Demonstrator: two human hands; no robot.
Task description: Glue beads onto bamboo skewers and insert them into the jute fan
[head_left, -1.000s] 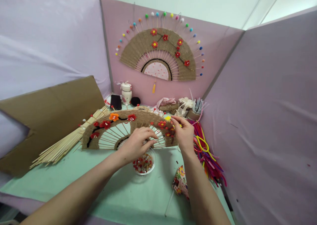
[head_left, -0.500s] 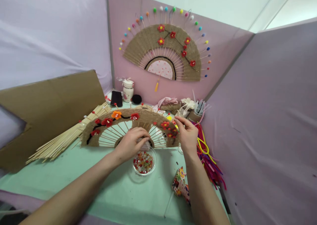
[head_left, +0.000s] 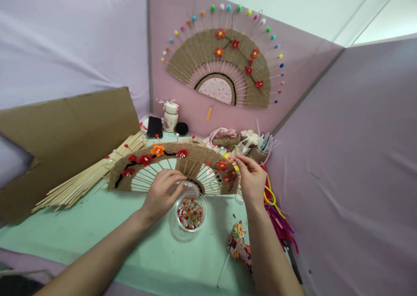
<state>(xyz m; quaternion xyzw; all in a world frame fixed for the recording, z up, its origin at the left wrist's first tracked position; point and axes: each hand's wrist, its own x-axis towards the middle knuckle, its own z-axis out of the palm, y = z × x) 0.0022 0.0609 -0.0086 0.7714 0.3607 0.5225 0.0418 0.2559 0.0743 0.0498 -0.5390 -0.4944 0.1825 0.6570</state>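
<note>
Twine-wrapped fan (head_left: pixel 203 154): flowers (head_left: pixel 144 159) mounted, top edge partly beaded; bead tub (head_left: pixel 206 211) stocked. Left hand (head_left: pixel 163 191) at inner arc, right hand (head_left: pixel 252 178) at right rim; grips unclear.

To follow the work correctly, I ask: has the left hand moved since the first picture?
Yes, leftward in view: judged against the clear bead tub, the left hand has shifted, leaving more tub uncovered.

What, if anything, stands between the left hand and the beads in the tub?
Nothing visible does. The left hand is at the tub's far left side, and the beads show from above. The fan is behind the tub, not between.
</note>
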